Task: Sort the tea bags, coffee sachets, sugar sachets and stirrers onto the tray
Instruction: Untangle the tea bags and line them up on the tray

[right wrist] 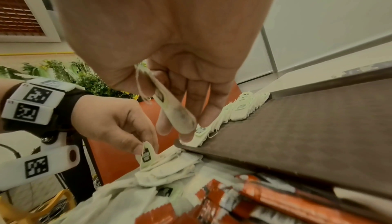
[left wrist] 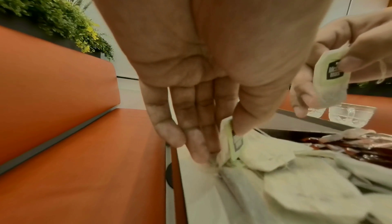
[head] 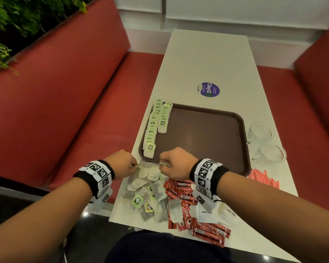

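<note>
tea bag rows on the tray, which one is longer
The outer row, along the tray's left rim, is longer, running nearly to the near corner; the inner row stops about halfway.

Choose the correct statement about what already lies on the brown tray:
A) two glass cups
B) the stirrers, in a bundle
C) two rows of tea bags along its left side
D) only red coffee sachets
C: the tray carries only two rows of tea bags along its left edge, while the coffee sachets, stirrers and glass cups are off it, on the table.
</note>
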A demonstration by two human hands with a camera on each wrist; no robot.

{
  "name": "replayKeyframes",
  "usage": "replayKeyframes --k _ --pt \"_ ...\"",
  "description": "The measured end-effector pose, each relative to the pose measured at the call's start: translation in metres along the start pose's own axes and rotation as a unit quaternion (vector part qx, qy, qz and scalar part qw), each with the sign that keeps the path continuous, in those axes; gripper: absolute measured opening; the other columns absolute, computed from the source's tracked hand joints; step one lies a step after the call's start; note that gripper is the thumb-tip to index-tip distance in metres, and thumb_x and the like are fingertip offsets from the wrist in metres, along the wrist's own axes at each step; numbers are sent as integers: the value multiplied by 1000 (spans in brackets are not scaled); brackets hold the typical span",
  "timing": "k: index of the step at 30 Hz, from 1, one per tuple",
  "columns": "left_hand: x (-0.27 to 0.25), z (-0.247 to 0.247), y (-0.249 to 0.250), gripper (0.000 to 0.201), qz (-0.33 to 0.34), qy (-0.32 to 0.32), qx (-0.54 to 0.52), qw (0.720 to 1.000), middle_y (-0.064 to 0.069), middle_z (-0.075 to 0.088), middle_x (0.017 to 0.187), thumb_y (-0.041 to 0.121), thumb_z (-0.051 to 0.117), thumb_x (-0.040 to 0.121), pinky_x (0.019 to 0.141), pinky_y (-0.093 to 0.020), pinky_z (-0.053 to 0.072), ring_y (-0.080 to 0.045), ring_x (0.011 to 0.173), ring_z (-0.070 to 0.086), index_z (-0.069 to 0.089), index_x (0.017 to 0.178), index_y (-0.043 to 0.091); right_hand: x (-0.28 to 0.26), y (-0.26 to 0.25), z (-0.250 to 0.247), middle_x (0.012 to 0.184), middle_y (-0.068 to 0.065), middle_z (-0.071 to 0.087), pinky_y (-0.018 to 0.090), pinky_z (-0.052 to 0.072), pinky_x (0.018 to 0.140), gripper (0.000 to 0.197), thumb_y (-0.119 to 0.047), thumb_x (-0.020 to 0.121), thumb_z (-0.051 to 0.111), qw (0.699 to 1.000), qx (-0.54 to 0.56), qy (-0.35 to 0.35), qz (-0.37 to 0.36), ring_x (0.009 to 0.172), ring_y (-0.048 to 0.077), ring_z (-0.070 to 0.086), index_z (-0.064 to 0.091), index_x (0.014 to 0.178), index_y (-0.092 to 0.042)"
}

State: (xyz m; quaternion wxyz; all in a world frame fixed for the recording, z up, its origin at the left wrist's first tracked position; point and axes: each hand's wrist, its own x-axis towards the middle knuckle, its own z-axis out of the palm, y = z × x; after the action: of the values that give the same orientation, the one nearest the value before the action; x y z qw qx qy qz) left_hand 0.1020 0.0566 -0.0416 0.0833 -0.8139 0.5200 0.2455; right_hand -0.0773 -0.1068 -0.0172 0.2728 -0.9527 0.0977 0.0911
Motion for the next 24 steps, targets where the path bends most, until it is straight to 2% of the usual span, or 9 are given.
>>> replayKeyframes --k 3,5,8,11,12,15,19,22,24 --pt "-3 -11 9 25 23 25 -7 999 3 72 92 38 51 97 74 -33 53 -17 81 64 72 104 25 -2 -2 -12 61 -6 42 30 32 57 32 -20 89 56 1000 7 11 4 55 10 39 35 66 -24" --pt "-3 -21 19 24 46 52 -22 997 4 70 95 36 50 97 76 -34 52 -17 86 63 70 103 24 -5 -2 -19 66 -14 38 27 33 60 36 -19 92 55 999 33 17 20 57 2 36 30 70 -33" --pt "-5 -40 37 21 78 75 -42 993 2 67 97 29 48 100 79 -37 50 -20 90 61 67 100 18 -8 1 -24 77 -1 57 37 47 62 19 -28 87 59 997 69 28 26 62 16 51 41 86 -29" --pt "-9 -59 61 20 115 92 -37 988 0 63 94 25 47 101 79 -38 46 -21 88 57 63 97 14 -9 7 -32 104 2 69 39 54 79 30 -37 87 64 998 63 28 7 88 23 65 52 112 -24" --pt "-11 -64 68 19 124 106 -40 986 0 62 94 25 47 101 80 -39 46 -20 88 56 63 98 15 -9 8 -35 105 1 70 38 54 81 28 -36 89 63 998 60 32 -1 91 22 65 56 112 -21" --pt "-15 -76 83 18 129 165 -67 976 4 62 90 26 48 101 79 -40 48 -18 85 57 65 96 19 -10 14 -41 82 4 67 38 51 69 19 -34 94 60 997 59 52 -10 75 23 61 61 90 -15" --pt "-25 -80 99 16 114 212 -112 964 8 60 88 26 50 100 77 -38 50 -14 82 57 65 95 24 -16 21 -47 71 -4 62 28 40 56 22 -36 95 59 995 81 60 -25 64 13 55 56 77 -24" --pt "-32 -79 109 7 102 246 -148 952 17 57 86 30 60 96 72 -26 46 -3 77 53 66 98 29 -23 25 -54 69 -2 62 34 45 58 26 -38 93 56 994 84 66 -31 65 17 56 57 75 -21" --pt "-34 -78 115 5 84 256 -149 951 18 55 82 28 65 93 68 -23 40 1 73 50 68 97 29 -29 28 -56 73 -1 65 36 48 62 34 -49 89 50 994 82 66 -39 68 19 59 62 81 -18"
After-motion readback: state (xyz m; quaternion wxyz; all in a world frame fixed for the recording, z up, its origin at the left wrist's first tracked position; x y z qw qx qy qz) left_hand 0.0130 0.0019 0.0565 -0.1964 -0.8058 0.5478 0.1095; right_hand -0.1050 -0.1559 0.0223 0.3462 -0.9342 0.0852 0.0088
